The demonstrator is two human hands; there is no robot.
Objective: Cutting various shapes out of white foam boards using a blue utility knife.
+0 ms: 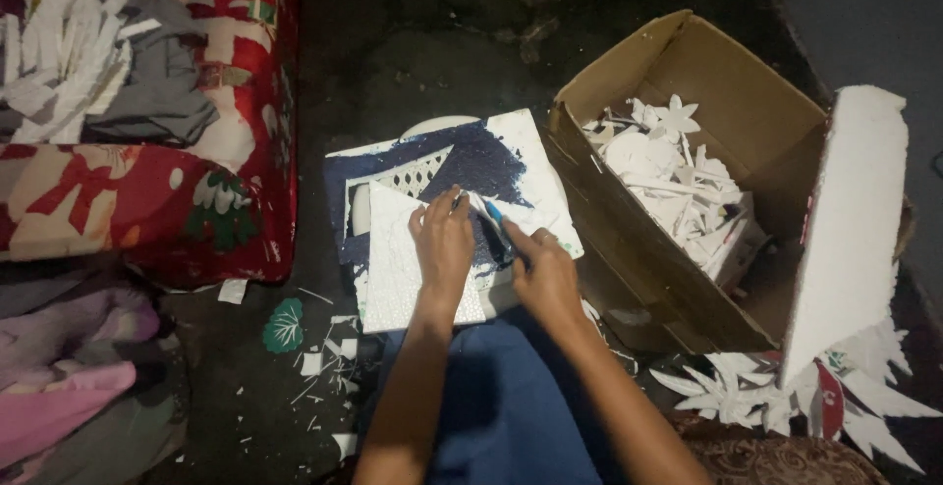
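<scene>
So the main thing here is a thin white foam sheet (pixel 398 269) with a bumpy embossed texture, lying flat on a dark blue cutting board (pixel 471 166) right in front of the person's knees. The left hand (pixel 442 244) is spread flat on top of it, fingers together, pressing it down. The right hand (pixel 540 269) is closed around a small blue-handled knife (pixel 491 215), with the tip down at the sheet's upper right edge.

My read on that sheet: super light, a bit stiff but brittle, so it'll probably snap or crumble if bent or pinched hard. Best held with a flat palm near the cut line, which is pretty much how it sits now. Lifting by 1 corner looks risky.

Going outward: a white plate (pixel 442 127) peeks out from under the board. On the right there's an open cardboard box (pixel 727 92) full of white cut-out flowers (pixel 673 117), with a thick white foam slab (pixel 850 220) leaning on it and more leafy cut-outs (pixel 747 392) on the floor below. Scraps (pixel 329 357) litter the dark floor to the left, plus a green leaf shape (pixel 284 326). A red patterned cushion (pixel 147 181) sits at far left.
</scene>
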